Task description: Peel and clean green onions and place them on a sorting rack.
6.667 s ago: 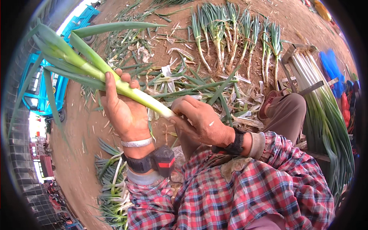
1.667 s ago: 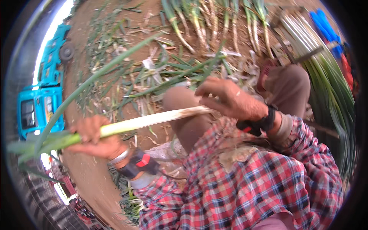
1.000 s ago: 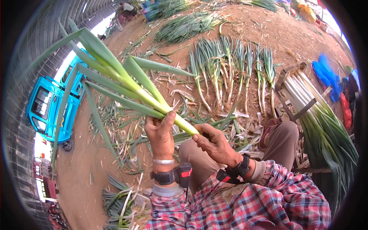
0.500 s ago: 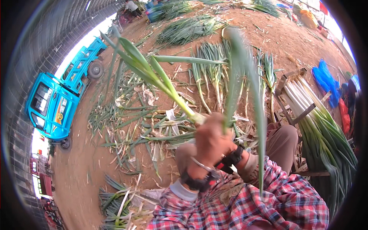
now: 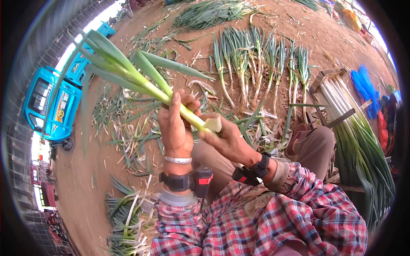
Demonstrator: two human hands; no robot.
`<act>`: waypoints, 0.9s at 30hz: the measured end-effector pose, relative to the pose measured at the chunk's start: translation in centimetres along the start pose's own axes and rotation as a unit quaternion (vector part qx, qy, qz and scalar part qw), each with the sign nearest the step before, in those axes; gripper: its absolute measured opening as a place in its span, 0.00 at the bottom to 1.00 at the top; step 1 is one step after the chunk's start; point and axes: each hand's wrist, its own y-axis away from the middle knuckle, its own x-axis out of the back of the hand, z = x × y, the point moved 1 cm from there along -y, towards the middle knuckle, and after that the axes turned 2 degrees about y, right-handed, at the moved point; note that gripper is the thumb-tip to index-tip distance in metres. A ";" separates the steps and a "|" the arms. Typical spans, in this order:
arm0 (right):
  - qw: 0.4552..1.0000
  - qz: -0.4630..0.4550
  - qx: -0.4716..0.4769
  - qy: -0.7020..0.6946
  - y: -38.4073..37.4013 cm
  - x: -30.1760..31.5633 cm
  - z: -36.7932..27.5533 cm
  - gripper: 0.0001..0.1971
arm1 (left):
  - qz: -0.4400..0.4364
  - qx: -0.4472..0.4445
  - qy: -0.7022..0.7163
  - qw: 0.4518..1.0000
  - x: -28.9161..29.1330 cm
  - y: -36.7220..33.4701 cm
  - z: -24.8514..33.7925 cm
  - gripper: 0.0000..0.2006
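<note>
A thick green onion (image 5: 141, 81) slants across in front of me, its leafy top up to the left and its pale end toward the right. My left hand (image 5: 177, 128) is closed around the stalk, thumb along the near side and fingertips showing beyond it. At the lower end, my right hand (image 5: 230, 141) pinches the stalk between thumb and fingers. A pale flap of layer (image 5: 212, 124) stands out from the stalk there. Both wrists carry black straps with small devices.
Unpeeled green onions (image 5: 245, 59) lie in a row ahead. At my right a wooden rack (image 5: 326, 74) holds a bundle of cleaned stalks (image 5: 354, 123). Leaf scraps (image 5: 128, 141) litter the ground. More onions (image 5: 124, 217) lie lower left; a blue three-wheeled truck (image 5: 53, 104) stands far left.
The hands, crossed together half a second ago, have drawn apart along the stalk. My left hand is now higher up it, and the long leaf that hung at the right has left that spot.
</note>
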 end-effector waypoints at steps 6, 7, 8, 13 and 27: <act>0.946 0.018 0.216 0.240 -0.9 0.5 -1.6 0.05 | 0.018 0.006 0.032 0.999 1.3 -0.8 -0.2 0.15; 0.947 0.017 0.212 0.240 -0.6 0.6 -1.7 0.05 | 0.012 0.011 0.046 0.999 1.5 -0.8 -0.3 0.15; 0.991 -0.016 0.117 0.065 -0.4 0.7 -1.5 0.05 | 0.001 0.010 0.056 0.998 1.6 -0.8 -0.3 0.14; 0.957 -0.040 -0.095 -0.270 1.8 6.3 -6.7 0.04 | -0.009 -0.009 0.092 0.996 7.0 -1.5 0.5 0.14; 0.928 0.001 0.185 0.322 -2.2 -1.1 -2.5 0.13 | -0.089 -0.012 0.157 0.983 1.1 0.3 1.0 0.26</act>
